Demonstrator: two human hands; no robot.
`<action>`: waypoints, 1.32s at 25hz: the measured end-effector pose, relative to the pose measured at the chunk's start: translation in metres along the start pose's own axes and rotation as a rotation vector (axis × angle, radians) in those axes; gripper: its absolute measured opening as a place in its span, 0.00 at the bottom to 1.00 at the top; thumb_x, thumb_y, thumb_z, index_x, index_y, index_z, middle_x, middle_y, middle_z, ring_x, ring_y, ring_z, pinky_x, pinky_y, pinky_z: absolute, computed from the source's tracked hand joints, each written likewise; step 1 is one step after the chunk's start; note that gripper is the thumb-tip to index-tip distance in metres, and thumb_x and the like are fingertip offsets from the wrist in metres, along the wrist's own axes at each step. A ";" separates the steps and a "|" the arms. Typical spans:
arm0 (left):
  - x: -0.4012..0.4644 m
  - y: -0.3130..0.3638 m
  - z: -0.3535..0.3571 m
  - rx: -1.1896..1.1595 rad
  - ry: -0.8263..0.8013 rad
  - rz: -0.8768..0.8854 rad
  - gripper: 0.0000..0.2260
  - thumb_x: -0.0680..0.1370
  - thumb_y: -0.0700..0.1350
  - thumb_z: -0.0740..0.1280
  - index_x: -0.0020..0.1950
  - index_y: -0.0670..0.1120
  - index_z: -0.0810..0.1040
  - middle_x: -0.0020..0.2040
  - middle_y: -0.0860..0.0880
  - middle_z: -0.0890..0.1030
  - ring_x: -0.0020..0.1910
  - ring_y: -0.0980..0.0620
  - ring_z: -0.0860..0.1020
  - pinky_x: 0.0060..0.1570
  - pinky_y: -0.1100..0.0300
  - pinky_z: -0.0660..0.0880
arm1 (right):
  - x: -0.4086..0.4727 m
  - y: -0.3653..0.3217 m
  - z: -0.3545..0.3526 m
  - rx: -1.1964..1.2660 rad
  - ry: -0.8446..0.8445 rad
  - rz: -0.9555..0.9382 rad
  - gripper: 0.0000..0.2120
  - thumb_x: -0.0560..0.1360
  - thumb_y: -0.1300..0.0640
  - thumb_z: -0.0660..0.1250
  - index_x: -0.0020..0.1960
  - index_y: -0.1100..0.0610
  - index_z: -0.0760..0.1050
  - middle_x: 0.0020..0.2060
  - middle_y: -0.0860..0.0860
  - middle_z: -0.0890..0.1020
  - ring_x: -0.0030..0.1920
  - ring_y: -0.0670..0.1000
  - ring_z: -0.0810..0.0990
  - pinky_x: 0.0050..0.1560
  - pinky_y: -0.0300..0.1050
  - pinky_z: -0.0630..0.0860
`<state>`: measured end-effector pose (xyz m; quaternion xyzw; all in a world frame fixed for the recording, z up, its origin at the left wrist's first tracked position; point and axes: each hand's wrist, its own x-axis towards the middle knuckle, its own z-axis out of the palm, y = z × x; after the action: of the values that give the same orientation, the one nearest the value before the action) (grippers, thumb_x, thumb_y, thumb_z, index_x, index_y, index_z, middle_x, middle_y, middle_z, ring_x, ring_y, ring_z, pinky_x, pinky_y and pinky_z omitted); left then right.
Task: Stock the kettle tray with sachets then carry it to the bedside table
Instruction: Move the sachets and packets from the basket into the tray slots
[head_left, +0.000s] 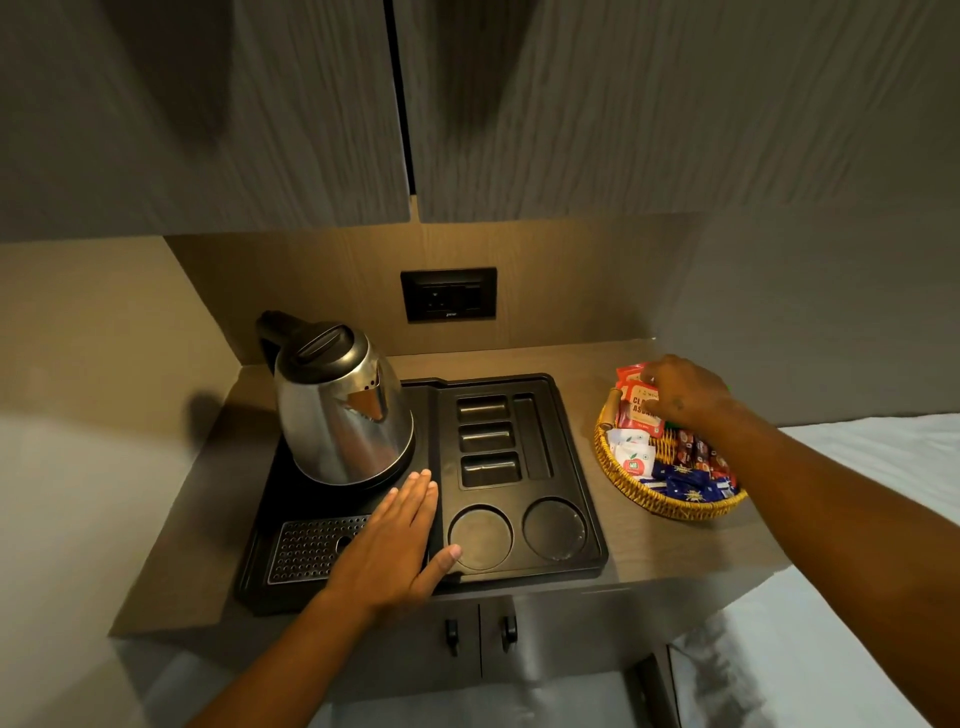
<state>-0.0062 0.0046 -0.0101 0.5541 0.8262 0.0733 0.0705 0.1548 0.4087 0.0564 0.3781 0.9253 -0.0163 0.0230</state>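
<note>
A black kettle tray (592, 525) lies on the wooden counter, with a steel kettle (340, 410) standing on its left half. The small slots (485, 439) and two round cup wells (480, 535) on its right half hold nothing. My left hand (397, 540) rests flat and open on the tray in front of the kettle. To the right stands a wicker basket (675, 506) filled with sachets. My right hand (680, 392) reaches into it, fingers closed around red tea sachets (636, 405) at the basket's back.
A black wall socket (449, 294) sits behind the tray. Cabinet doors hang overhead, and two cupboard handles (480, 634) show below the counter edge. White bedding (872, 467) lies to the right. A perforated drip grille (311, 548) fills the tray's front left.
</note>
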 end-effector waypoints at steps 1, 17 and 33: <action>0.000 0.000 0.000 0.000 -0.003 -0.001 0.40 0.76 0.71 0.39 0.79 0.46 0.43 0.79 0.49 0.41 0.77 0.54 0.37 0.74 0.58 0.37 | 0.000 0.002 0.001 0.011 -0.010 -0.004 0.22 0.71 0.47 0.70 0.62 0.52 0.74 0.58 0.54 0.77 0.54 0.56 0.77 0.48 0.49 0.74; -0.003 0.001 -0.001 -0.009 -0.001 -0.015 0.40 0.76 0.71 0.40 0.80 0.46 0.44 0.80 0.48 0.44 0.78 0.53 0.39 0.76 0.56 0.39 | 0.019 -0.008 -0.104 0.310 -0.183 -0.190 0.07 0.72 0.57 0.70 0.42 0.46 0.77 0.41 0.48 0.82 0.42 0.44 0.80 0.36 0.38 0.71; -0.005 0.006 -0.012 -0.041 -0.024 -0.038 0.37 0.78 0.67 0.45 0.80 0.45 0.45 0.81 0.46 0.45 0.79 0.52 0.40 0.77 0.51 0.44 | 0.070 -0.189 0.001 0.573 -0.283 -0.258 0.03 0.72 0.54 0.71 0.43 0.46 0.77 0.41 0.45 0.81 0.49 0.48 0.81 0.43 0.42 0.75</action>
<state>-0.0016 0.0020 0.0026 0.5377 0.8339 0.0822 0.0931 -0.0271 0.3229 0.0542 0.2432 0.9110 -0.3305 0.0421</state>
